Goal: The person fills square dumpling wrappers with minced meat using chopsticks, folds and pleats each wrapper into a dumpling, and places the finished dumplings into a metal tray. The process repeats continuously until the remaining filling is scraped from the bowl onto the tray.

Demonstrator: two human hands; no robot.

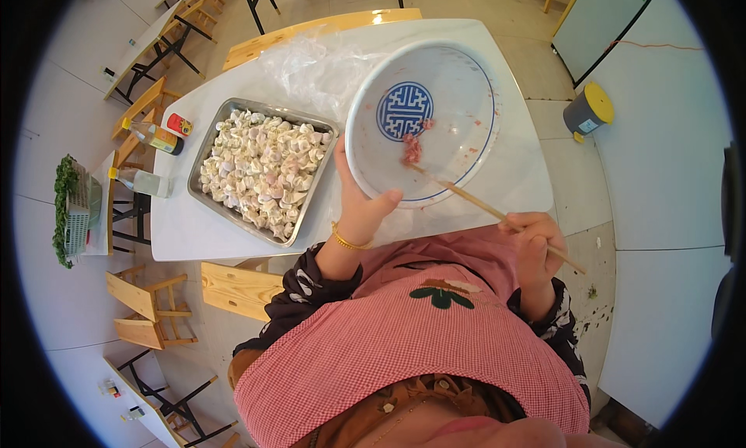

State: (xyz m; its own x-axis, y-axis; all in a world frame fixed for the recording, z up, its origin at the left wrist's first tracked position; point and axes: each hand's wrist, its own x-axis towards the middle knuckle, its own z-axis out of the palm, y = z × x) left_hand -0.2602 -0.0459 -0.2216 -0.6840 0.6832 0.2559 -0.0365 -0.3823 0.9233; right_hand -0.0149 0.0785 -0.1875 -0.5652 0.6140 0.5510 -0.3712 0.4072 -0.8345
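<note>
My left hand grips the near-left rim of a large white bowl, its thumb over the edge; the bowl leans towards me. My right hand holds a wooden chopstick or pair of chopsticks, whose tip touches a small clump of minced meat in the bowl. Meat smears cling to the bowl's inner wall, and a blue pattern marks its bottom. Left of the bowl stands a rectangular metal tray full of small folded dumplings.
Crumpled clear plastic lies behind the tray on the white table. A red-labelled can, a dark sauce bottle and a clear bottle stand at its left. A wooden bench is near my left side; a lidded bin stands right.
</note>
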